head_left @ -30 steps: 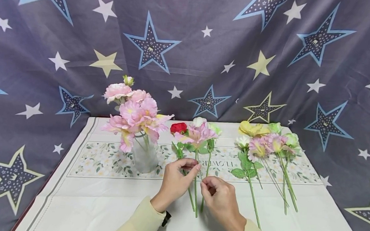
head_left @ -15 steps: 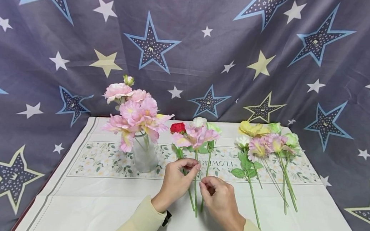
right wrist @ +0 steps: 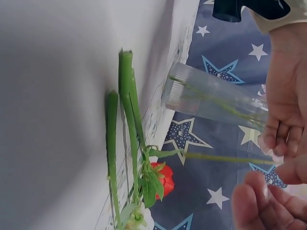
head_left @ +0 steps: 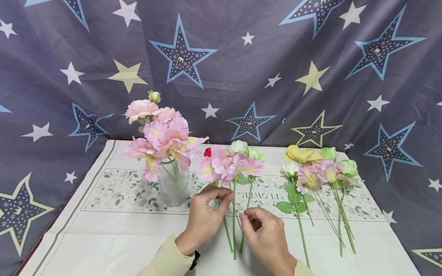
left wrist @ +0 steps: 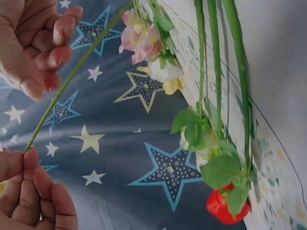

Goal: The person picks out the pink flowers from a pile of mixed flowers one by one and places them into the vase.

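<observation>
My left hand pinches the thin green stem of a pink flower between thumb and fingertips, its ruffled bloom just above the hand. The stem slants down to the right, past my right hand. In the left wrist view, the loosely curled right fingers lie beside the stem. Beneath, a red rose, a white flower and a light green flower lie on the table with their thicker stems toward me. The pink bloom partly covers the red rose in the head view.
A clear vase holding several pink flowers stands to the left. On the right lies a group with a yellow flower, pink, white and green ones. A floral-printed white cloth covers the table; a star-patterned curtain hangs behind.
The pink flower has shifted left and slightly toward me with my left hand, and its bloom now covers more of the red rose. My right hand has barely moved.
</observation>
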Action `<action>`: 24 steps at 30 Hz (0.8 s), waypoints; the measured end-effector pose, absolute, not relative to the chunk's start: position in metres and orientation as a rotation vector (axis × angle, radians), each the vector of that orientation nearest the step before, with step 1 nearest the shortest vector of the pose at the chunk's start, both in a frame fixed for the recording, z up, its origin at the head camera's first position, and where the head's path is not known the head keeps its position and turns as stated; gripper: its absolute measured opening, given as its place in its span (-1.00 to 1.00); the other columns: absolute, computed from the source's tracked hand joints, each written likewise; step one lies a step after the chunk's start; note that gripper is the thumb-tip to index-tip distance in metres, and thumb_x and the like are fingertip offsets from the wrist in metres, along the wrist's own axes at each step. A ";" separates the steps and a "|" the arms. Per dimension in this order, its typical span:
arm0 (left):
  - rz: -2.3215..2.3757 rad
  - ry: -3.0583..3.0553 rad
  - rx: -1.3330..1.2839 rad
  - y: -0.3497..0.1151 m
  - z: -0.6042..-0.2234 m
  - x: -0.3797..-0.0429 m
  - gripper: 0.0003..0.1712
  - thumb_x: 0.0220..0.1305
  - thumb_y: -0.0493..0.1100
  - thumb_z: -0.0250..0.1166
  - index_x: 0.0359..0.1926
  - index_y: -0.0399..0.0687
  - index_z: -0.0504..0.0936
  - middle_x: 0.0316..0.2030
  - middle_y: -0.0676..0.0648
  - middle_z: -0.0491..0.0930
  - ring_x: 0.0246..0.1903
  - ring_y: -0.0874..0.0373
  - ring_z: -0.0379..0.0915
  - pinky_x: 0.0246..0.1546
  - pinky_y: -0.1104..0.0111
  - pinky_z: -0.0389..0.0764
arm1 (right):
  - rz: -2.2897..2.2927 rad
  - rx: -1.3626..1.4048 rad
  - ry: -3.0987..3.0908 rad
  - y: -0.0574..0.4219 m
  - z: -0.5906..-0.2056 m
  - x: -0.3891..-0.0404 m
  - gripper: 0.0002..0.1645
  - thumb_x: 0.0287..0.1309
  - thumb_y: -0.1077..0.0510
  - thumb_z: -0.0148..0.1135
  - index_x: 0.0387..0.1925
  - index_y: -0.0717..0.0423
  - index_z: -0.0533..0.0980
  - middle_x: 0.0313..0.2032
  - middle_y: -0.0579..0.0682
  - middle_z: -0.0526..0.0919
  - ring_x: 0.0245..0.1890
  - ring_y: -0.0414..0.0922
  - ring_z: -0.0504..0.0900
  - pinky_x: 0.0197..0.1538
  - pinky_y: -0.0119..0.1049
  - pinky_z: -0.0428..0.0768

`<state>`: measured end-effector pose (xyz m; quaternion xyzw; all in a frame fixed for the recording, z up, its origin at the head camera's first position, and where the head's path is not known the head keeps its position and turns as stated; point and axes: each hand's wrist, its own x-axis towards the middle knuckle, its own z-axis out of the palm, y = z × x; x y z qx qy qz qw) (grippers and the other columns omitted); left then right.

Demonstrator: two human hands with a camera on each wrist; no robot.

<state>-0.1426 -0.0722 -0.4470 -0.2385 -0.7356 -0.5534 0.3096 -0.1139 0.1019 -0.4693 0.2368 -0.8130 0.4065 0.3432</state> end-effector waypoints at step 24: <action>-1.178 -1.699 -0.492 -0.112 -0.444 -0.145 -0.78 -0.01 -0.54 0.47 -0.34 -0.21 0.77 -0.51 -0.11 0.68 -0.53 0.03 0.54 -0.41 0.32 0.54 | 1.048 0.566 -2.127 0.118 -0.465 -0.122 -0.88 0.07 0.36 0.46 -0.34 0.14 0.71 -0.53 -0.13 0.68 -0.58 -0.37 0.56 -0.50 -0.57 0.55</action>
